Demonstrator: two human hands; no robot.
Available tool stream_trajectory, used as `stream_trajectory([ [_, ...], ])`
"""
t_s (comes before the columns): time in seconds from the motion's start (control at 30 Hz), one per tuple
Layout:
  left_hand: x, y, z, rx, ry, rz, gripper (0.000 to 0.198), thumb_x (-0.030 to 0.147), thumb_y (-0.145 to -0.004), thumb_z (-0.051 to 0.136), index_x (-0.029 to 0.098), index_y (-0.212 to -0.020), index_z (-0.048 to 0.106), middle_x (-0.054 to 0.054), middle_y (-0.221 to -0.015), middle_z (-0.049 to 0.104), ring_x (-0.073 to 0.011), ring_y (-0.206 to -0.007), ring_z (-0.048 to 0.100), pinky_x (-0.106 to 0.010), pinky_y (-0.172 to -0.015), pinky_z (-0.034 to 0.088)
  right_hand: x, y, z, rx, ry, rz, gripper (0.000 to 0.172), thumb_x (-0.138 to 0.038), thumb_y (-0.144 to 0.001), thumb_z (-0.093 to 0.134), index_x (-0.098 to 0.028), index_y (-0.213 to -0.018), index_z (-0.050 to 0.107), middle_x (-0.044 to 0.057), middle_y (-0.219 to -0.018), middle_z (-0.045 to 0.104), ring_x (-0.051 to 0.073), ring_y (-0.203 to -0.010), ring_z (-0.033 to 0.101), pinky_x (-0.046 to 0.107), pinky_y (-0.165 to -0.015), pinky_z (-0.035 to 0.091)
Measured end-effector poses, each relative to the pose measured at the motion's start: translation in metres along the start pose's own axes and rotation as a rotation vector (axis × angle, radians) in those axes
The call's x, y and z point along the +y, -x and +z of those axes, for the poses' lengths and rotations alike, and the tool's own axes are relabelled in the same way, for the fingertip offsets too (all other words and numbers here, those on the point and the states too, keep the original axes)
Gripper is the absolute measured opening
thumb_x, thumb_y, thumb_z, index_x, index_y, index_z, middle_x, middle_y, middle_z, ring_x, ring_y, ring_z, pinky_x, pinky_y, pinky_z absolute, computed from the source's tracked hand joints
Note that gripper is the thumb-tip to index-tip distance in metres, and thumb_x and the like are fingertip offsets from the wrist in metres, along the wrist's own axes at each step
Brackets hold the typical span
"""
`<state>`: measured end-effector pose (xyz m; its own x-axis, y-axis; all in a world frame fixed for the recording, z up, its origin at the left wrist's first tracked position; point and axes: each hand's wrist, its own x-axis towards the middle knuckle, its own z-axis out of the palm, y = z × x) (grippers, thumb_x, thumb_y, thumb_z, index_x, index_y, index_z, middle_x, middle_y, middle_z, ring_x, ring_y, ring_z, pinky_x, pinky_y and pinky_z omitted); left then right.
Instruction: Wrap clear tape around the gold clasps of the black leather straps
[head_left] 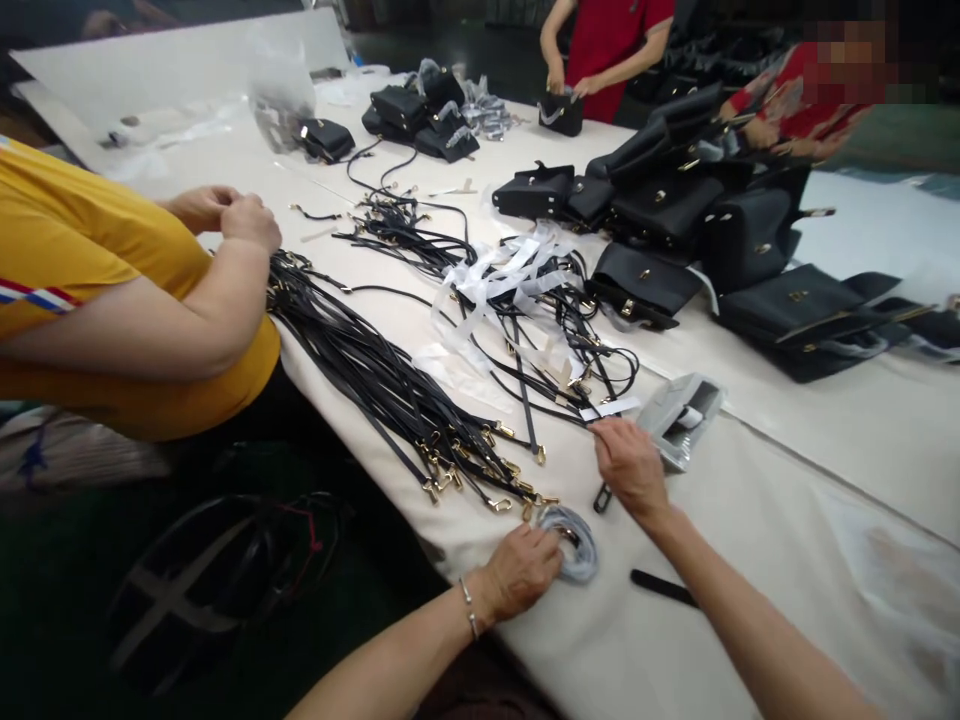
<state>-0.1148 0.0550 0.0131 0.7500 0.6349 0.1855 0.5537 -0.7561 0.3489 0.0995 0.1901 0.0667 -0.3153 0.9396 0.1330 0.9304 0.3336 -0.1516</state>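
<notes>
My left hand point(523, 568), with a bracelet at the wrist, has its fingers closed on the left edge of a coiled strap in pale, clear-looking wrap point(579, 558). My right hand point(631, 466) is farther forward, its fingers pinched together beside a white paper strip point(609, 408); what lies between the fingertips is hidden. Just behind that hand is a grey tape dispenser point(696, 405). A small black strap end point(602, 498) shows below the fingers. Left of both hands spreads a bundle of black straps point(382, 390) with gold clasps.
A black strip point(664, 588) lies near my right forearm. Black handbags point(667, 200) are piled at the back right, with clear wrapping strips point(517, 275) over more straps. A co-worker in yellow point(135, 300) stands at left; others stand across the table.
</notes>
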Motion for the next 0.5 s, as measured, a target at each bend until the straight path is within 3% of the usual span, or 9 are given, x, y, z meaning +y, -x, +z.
stream_trajectory([
  [0.13,0.015,-0.004,-0.005,-0.051,0.106,-0.164,0.006,0.014,-0.092,0.051,0.016,-0.093,0.057,-0.005,-0.093,0.062,-0.0211,-0.084,0.059,-0.034,-0.072,0.046,0.045,-0.07,-0.024,-0.231,0.151,-0.093,0.031,-0.004,-0.088,0.042,-0.013,-0.095,0.071,0.02,-0.099,0.07,0.033,-0.103,0.06,0.047,-0.096,0.041],
  [0.23,0.028,-0.015,-0.015,0.018,0.358,-0.44,0.007,0.016,-0.087,0.059,0.017,-0.094,0.06,-0.006,-0.096,0.061,-0.0219,-0.089,0.058,-0.033,-0.076,0.046,0.057,-0.092,-0.022,-0.373,0.227,-0.136,0.027,-0.004,-0.089,0.045,-0.012,-0.089,0.07,0.017,-0.088,0.07,0.028,-0.088,0.064,0.04,-0.082,0.045],
  [0.33,0.033,-0.027,-0.034,0.176,0.816,-0.798,0.005,0.021,-0.085,0.063,0.017,-0.088,0.063,-0.004,-0.091,0.057,-0.0168,-0.08,0.054,-0.029,-0.072,0.044,0.064,-0.098,-0.02,-0.473,0.277,-0.148,0.022,-0.006,-0.09,0.048,-0.012,-0.089,0.069,0.011,-0.083,0.07,0.023,-0.079,0.065,0.034,-0.07,0.046],
  [0.4,0.031,-0.033,-0.049,0.263,1.196,-0.988,0.016,0.031,-0.084,0.065,0.015,-0.083,0.063,-0.001,-0.083,0.052,-0.012,-0.068,0.048,-0.025,-0.062,0.041,0.069,-0.099,-0.023,-0.521,0.274,-0.162,0.021,-0.007,-0.089,0.05,-0.013,-0.087,0.07,0.01,-0.081,0.071,0.022,-0.076,0.066,0.032,-0.067,0.045],
  [0.5,0.024,-0.036,-0.068,0.398,1.646,-1.098,0.04,0.051,-0.077,0.073,0.013,-0.088,0.064,0.001,-0.075,0.049,-0.0077,-0.058,0.039,-0.022,-0.051,0.033,0.077,-0.097,-0.036,-0.527,0.23,-0.168,0.027,-0.007,-0.088,0.049,-0.017,-0.091,0.073,0.011,-0.085,0.072,0.023,-0.081,0.067,0.031,-0.068,0.044],
])
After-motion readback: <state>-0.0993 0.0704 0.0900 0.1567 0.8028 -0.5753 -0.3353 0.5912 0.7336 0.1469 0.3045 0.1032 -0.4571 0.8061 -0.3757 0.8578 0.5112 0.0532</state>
